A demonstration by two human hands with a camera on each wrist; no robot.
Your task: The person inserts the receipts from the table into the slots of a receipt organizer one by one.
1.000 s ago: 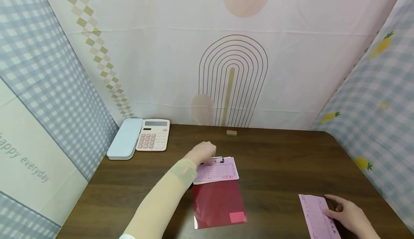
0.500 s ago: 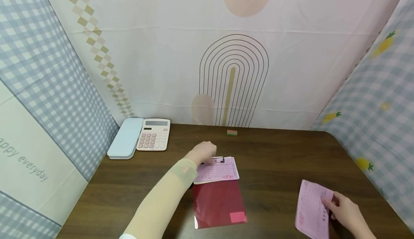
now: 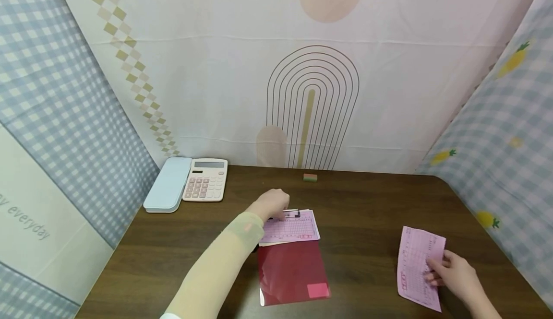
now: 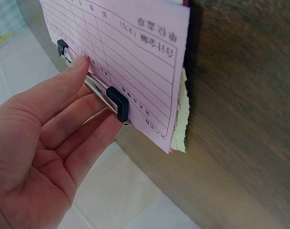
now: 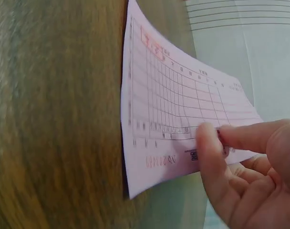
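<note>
Near the middle of the table, my left hand [image 3: 271,203] pinches the metal clip [image 4: 117,102] with black ends at the top of a dark red clipboard [image 3: 294,273]. Under this clip lies a stack of pink printed forms [image 3: 298,230], with yellowish sheets showing beneath in the left wrist view. My thumb lies on the clip's front and the fingers are behind it. To the right, my right hand [image 3: 459,276] holds a loose pink form [image 3: 415,264] between thumb and fingers. One edge of that sheet is close to the table in the right wrist view; whether it touches cannot be told.
A white calculator [image 3: 205,180] and a pale blue case [image 3: 168,184] stand side by side at the back left. A small red and green block [image 3: 309,177] lies by the back edge. Cloth hangs behind and at both sides of the brown table [image 3: 363,204].
My right hand has raised and turned the loose pink form, shifting it away from the table's near edge. The left hand stays on the clip.
</note>
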